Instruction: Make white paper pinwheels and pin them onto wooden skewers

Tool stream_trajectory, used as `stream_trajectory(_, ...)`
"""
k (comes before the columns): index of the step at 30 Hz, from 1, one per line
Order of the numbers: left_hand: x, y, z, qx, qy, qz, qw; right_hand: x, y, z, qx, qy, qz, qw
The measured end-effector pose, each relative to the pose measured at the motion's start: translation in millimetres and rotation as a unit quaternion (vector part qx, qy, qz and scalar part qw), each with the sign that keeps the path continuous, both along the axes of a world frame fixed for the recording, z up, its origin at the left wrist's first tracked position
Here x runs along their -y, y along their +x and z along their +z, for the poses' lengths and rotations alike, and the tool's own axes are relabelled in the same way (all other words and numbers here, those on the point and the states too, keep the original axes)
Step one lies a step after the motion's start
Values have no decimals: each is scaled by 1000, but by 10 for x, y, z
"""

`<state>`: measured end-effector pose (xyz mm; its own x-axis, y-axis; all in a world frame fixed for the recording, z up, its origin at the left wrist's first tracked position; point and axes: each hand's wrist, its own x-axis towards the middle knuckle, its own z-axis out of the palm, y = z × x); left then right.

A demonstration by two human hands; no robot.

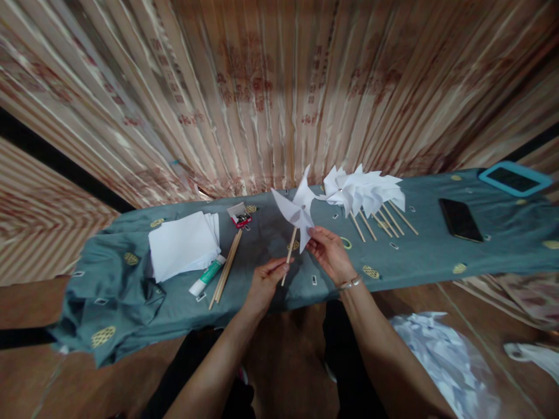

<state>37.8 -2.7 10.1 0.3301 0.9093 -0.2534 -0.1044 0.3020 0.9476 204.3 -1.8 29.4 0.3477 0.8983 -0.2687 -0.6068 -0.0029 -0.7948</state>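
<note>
A white paper pinwheel [300,210] on a thin wooden stick [290,254] is held up over the cloth-covered table. My left hand [267,277] pinches the lower part of the stick between thumb and fingers. At one of the paper blades, the lower right one, my right hand [328,250] has its thumb and fingertips closed on the edge. A row of finished-looking white pinwheels [364,189] lies overlapped just to the right, their sticks pointing toward me.
Left on the table are a stack of white paper [183,244], a glue stick [207,276], loose wooden sticks [227,269] and a small open box [240,216] of metal pieces. A black phone [460,219] and blue-framed tablet [515,178] lie right. A plastic bag [445,361] of paper scraps is on the floor.
</note>
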Motion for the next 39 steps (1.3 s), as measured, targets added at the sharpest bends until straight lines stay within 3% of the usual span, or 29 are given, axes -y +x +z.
stream_trajectory(7, -15, -1, -47, -8, 32, 13, 999, 20, -105, 45, 21, 12, 35, 999)
stream_trajectory(13, -56, -45, -53, -28, 51, 18, 998, 76, -89, 76, 145, 25, 77, 986)
stream_trajectory(15, -71, -63, -44, -29, 47, 23, 998, 65, 12, 57, 177, 17, 26, 984)
stream_trajectory(19, -81, -93, -13, -25, 35, 5, 999, -6, 262, 15, 223, 20, -150, 963)
stream_trajectory(21, -75, -101, -2, -24, 29, -6, 999, -40, 348, 11, 234, 39, -176, 955)
stream_trajectory(39, -79, -91, -32, -38, 37, 0, 999, 8, 209, 56, 141, 10, -27, 990)
